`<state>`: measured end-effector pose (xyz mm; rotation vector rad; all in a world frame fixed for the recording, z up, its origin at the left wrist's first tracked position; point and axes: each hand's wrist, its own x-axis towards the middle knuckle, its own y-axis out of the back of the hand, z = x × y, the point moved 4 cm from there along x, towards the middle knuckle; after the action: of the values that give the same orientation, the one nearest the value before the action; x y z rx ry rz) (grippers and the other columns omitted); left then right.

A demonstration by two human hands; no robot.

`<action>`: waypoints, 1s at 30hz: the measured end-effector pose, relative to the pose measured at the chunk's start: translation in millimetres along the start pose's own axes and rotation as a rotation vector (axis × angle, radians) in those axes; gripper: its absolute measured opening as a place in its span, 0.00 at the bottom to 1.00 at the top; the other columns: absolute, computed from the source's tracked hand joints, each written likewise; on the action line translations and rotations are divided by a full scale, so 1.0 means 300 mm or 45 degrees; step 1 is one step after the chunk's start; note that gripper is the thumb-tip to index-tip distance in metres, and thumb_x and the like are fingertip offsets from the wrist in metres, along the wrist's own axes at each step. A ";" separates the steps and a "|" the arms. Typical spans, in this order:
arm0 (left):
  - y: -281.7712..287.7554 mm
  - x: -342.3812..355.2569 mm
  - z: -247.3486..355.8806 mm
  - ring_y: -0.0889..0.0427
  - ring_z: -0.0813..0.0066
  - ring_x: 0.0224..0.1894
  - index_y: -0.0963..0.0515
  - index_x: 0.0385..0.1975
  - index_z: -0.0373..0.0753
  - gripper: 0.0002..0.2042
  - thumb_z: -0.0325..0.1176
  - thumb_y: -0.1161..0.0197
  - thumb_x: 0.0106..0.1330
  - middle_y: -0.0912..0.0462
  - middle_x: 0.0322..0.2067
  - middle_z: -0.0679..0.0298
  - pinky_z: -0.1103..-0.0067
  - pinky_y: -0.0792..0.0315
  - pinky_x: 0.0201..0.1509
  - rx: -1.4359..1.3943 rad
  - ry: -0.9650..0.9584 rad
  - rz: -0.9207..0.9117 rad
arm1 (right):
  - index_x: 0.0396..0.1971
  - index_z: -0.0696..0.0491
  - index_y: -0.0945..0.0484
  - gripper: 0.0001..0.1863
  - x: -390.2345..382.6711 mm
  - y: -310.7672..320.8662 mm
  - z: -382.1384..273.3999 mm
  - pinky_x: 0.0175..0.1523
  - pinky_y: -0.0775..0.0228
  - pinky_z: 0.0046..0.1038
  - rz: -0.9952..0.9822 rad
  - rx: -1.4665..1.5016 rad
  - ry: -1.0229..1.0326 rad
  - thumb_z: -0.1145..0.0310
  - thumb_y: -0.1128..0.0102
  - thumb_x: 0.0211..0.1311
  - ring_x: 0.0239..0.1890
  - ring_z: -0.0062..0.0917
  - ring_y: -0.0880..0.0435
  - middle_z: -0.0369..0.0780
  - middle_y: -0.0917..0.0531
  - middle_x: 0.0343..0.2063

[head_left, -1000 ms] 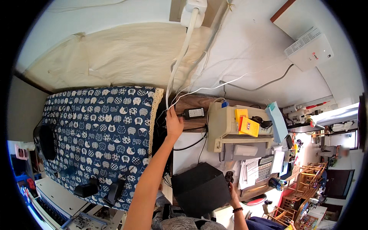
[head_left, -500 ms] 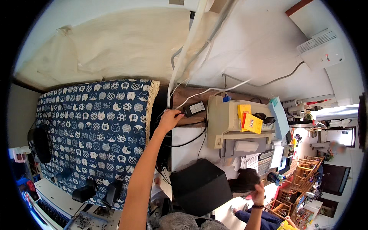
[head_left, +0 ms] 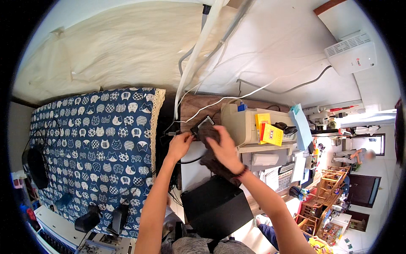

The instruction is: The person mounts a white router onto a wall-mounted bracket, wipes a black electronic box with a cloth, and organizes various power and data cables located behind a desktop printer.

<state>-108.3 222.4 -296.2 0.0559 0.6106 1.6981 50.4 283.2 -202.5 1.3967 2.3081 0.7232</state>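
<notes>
A black power adapter (head_left: pixel 204 122) with a pale label lies on the brown strip by the wall, partly hidden by a dark brown cloth (head_left: pixel 212 162). My left hand (head_left: pixel 179 146) pinches the adapter's near left end; whether its cord is also between the fingers cannot be made out. My right hand (head_left: pixel 226 150) is closed over the cloth, pressing it around the adapter's right side. A cable with a small connector (head_left: pixel 172 133) runs beside my left fingers.
A beige printer (head_left: pixel 241 127) stands to the right, bearing yellow booklets (head_left: pixel 271 134). Nearer is a black box (head_left: pixel 215 207). Left is a blue cat-patterned cloth cover (head_left: pixel 97 148). White cables (head_left: pixel 228 98) cross by the wall. Another person (head_left: pixel 356 156) stands far right.
My right hand has brought the brown cloth from the lower right up to the adapter. My left hand stays at the adapter's left end. The whole view has shifted slightly.
</notes>
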 end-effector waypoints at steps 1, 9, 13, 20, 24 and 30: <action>-0.016 0.000 0.002 0.19 0.53 0.35 0.20 0.38 0.36 0.13 0.38 0.46 0.65 0.18 0.31 0.50 0.67 0.29 0.38 -0.012 -0.013 -0.008 | 0.52 0.56 0.32 0.22 0.029 -0.053 0.023 0.54 0.33 0.38 0.047 -0.155 0.229 0.72 0.40 0.57 0.48 0.47 0.27 0.51 0.29 0.48; -0.027 -0.018 -0.059 0.25 0.60 0.27 0.24 0.35 0.30 0.11 0.33 0.48 0.66 0.23 0.24 0.52 0.71 0.33 0.34 -0.218 0.005 0.068 | 0.50 0.48 0.27 0.26 0.081 -0.193 0.091 0.52 0.31 0.38 -0.173 -0.290 0.280 0.82 0.38 0.48 0.52 0.48 0.31 0.49 0.34 0.48; -0.013 -0.004 -0.066 0.28 0.70 0.27 0.25 0.35 0.30 0.12 0.34 0.48 0.68 0.24 0.23 0.59 0.75 0.34 0.34 -0.374 0.088 0.079 | 0.45 0.51 0.25 0.21 0.064 -0.111 0.157 0.50 0.31 0.37 -0.244 -0.271 0.098 0.83 0.41 0.49 0.46 0.47 0.27 0.48 0.31 0.45; -0.023 0.016 -0.080 0.27 0.70 0.28 0.25 0.36 0.29 0.11 0.32 0.48 0.65 0.24 0.24 0.57 0.75 0.33 0.35 -0.364 0.076 0.066 | 0.51 0.51 0.25 0.25 0.084 -0.165 0.035 0.45 0.28 0.37 -0.279 -0.367 0.332 0.81 0.42 0.49 0.43 0.44 0.25 0.47 0.32 0.41; -0.036 0.034 -0.069 0.26 0.65 0.27 0.25 0.36 0.29 0.11 0.31 0.48 0.64 0.24 0.25 0.52 0.73 0.33 0.34 -0.289 0.107 0.055 | 0.54 0.52 0.28 0.28 0.050 -0.198 0.069 0.42 0.27 0.38 -0.298 -0.583 0.335 0.82 0.42 0.48 0.40 0.46 0.25 0.49 0.35 0.41; -0.079 0.002 -0.087 0.21 0.60 0.30 0.23 0.37 0.30 0.12 0.33 0.47 0.65 0.20 0.28 0.49 0.71 0.31 0.35 -0.300 0.145 0.123 | 0.53 0.55 0.28 0.25 -0.023 -0.165 0.106 0.43 0.27 0.40 -0.368 -0.455 0.161 0.80 0.43 0.51 0.40 0.48 0.25 0.50 0.34 0.42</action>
<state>-96.5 215.8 -328.8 -0.1827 0.4945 1.8655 35.1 265.8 -257.0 0.8627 2.2616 1.0883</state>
